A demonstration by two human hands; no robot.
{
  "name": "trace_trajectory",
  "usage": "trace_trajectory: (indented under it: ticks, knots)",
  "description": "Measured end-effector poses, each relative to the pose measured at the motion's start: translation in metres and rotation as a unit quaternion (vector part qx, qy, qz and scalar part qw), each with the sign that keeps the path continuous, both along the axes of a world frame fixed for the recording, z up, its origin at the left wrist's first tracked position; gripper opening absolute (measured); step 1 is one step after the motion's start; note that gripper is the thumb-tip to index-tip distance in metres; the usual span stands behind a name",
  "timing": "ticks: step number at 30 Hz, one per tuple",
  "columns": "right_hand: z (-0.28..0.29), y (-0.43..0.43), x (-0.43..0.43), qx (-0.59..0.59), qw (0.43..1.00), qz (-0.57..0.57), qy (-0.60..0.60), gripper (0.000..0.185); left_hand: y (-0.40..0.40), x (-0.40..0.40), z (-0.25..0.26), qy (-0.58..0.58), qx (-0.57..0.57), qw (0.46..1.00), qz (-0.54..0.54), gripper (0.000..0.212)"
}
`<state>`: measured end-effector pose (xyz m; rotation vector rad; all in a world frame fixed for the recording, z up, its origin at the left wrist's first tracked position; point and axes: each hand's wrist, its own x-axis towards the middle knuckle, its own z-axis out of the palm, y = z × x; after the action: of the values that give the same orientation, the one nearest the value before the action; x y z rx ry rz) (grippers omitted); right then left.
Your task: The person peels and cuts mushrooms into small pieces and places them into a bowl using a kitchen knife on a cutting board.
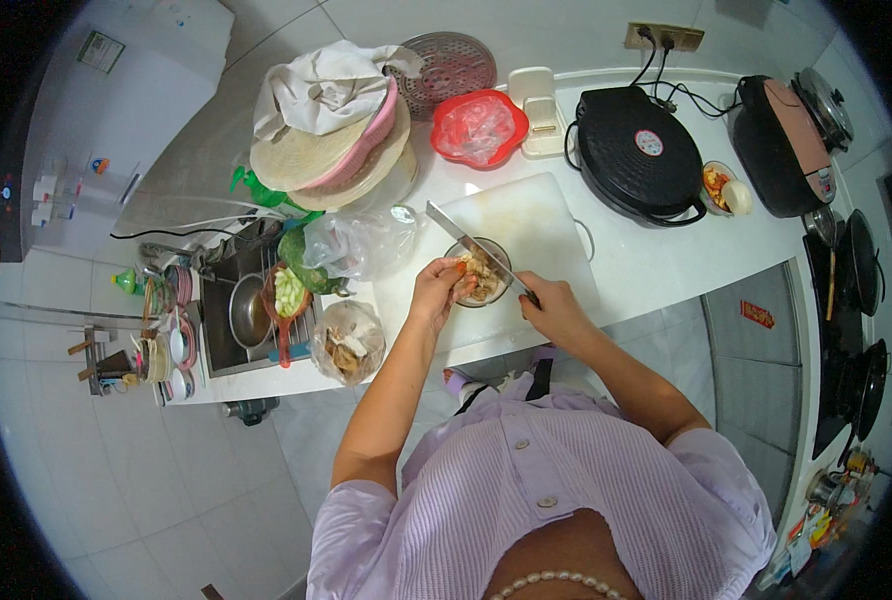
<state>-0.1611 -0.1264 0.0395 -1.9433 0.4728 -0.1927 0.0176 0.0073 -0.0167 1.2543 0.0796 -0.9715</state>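
Observation:
My right hand (pixel 558 309) grips the dark handle of a kitchen knife (pixel 453 226), its long blade slanting up to the left across a bowl. Chopped pale-brown food (pixel 481 271) fills part of this round bowl (pixel 502 298), which stands on a white cutting board (pixel 543 217). My left hand (pixel 438 294) is over the bowl's left side, fingers bent together close to the blade and the food. Whether a piece is pinched between those fingers cannot be made out. The blade hides part of the bowl.
Left of the board lie a clear plastic bag (pixel 363 240), a bag of brown-and-white scraps (pixel 350 345), a green gourd (pixel 296 255) and a colander (pixel 284 330) of cut pale-green vegetable by the sink (pixel 220 330). A black electric griddle (pixel 626 150) stands behind right.

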Motion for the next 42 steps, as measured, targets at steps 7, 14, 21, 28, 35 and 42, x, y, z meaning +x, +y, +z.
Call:
trace_trajectory:
  ticks: [7,14,21,28,35,42]
  knots:
    - [0.007,0.001,-0.002,-0.019,1.000,0.012,-0.014,0.035,0.003,0.009,-0.007,-0.013,0.016,0.999,-0.036,0.009]
    - [0.007,-0.001,-0.003,-0.011,1.000,0.003,-0.008,0.034,-0.003,0.011,-0.005,-0.187,0.075,0.975,-0.098,0.020]
    - [0.000,-0.004,-0.003,-0.018,1.000,-0.008,-0.015,0.033,-0.010,-0.002,0.016,-0.471,0.227,0.819,-0.236,0.026]
    - [0.008,-0.001,-0.002,-0.005,1.000,-0.006,-0.005,0.031,-0.001,0.016,-0.008,-0.358,0.147,0.890,-0.240,0.018]
    - [0.003,-0.005,-0.002,-0.014,1.000,-0.022,-0.013,0.031,-0.002,0.023,-0.010,-0.160,0.081,0.969,-0.171,0.022]
    - [-0.002,-0.001,0.005,-0.013,1.000,-0.013,-0.012,0.034,0.003,0.009,-0.001,-0.418,0.152,0.885,-0.139,0.017]
